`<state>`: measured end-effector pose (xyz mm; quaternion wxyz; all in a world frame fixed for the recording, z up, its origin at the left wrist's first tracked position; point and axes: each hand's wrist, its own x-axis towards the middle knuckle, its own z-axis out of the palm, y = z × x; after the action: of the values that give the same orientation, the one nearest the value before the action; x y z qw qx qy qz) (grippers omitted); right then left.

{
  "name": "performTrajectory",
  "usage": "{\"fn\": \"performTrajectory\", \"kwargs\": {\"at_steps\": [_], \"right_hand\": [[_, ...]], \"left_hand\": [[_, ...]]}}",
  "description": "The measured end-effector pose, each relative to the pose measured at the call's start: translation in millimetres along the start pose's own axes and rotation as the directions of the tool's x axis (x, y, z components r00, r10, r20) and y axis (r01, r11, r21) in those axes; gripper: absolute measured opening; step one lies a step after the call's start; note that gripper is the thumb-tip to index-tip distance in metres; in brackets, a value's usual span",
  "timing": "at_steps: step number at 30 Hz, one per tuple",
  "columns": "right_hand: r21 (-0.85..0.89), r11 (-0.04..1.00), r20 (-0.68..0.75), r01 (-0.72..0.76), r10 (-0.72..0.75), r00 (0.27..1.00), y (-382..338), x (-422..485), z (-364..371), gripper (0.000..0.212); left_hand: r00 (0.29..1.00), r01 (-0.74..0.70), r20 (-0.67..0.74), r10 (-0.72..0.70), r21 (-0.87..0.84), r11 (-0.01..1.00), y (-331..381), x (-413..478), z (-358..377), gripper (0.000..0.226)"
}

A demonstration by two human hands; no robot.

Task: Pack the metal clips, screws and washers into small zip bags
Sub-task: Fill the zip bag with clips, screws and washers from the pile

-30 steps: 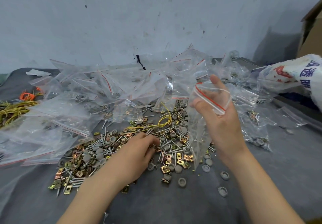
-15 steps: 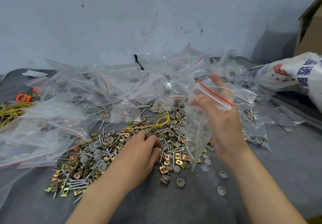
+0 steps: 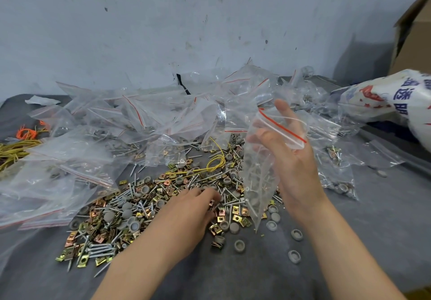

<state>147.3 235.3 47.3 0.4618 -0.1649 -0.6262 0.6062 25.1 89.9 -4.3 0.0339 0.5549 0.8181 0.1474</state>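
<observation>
Where parts lie: brass metal clips (image 3: 70, 255), silver screws (image 3: 100, 250), grey round washers (image 3: 239, 246) heaped on grey worktop (image 3: 349, 241).
left hand (image 3: 186, 213): curled among parts; grip unclear.
right hand (image 3: 291, 159): holds clear red-striped zip bag (image 3: 258, 178) above parts.

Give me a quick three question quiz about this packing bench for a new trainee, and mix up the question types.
1. True or false: the right hand holds a zip bag up above the hardware pile.
2. The left hand: A) has its fingers in the hardware pile, B) is sealing a bag, C) rests on the sack.
3. Fill in: the wire loop lying among the parts is ____ in colour.
Key: 1 true; 2 A; 3 yellow.
</observation>
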Motion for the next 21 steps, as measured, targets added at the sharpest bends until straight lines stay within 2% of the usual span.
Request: {"fn": "performTrajectory", "kwargs": {"at_steps": [5,12,16,18,19,20,21], "right_hand": [[-0.016,1.000,-0.001,-0.002,0.002,1.000,0,-2,-2,0.067],[-0.021,1.000,0.007,-0.001,0.001,1.000,1,-2,-4,0.068],[-0.018,1.000,0.015,0.002,-0.002,1.000,0,-1,-3,0.068],[-0.022,1.000,0.022,0.002,-0.001,1.000,-1,-1,-3,0.068],[-0.026,1.000,0.022,0.003,-0.003,1.000,-1,-1,-3,0.068],[-0.029,1.000,0.023,0.004,-0.003,1.000,-2,-2,-3,0.069],[-0.031,0.999,0.025,0.007,-0.006,1.000,-2,-2,-2,0.069]], "left_hand": [[1.000,0.020,0.000,-0.020,-0.039,0.999,2,-1,-1,0.031],[0.997,0.019,-0.074,-0.025,-0.079,0.997,-1,-3,2,0.030],[0.987,0.069,-0.126,-0.104,-0.259,0.963,-8,-1,-3,0.018],[0.971,0.107,-0.136,-0.199,-0.497,0.861,-9,1,-6,0.012],[0.962,0.125,-0.108,-0.252,-0.645,0.754,-8,2,-9,0.013],[0.951,0.144,-0.052,-0.303,-0.797,0.586,-5,4,-11,0.014],[0.939,0.158,0.027,-0.344,-0.920,0.359,-1,5,-14,0.016]]}}
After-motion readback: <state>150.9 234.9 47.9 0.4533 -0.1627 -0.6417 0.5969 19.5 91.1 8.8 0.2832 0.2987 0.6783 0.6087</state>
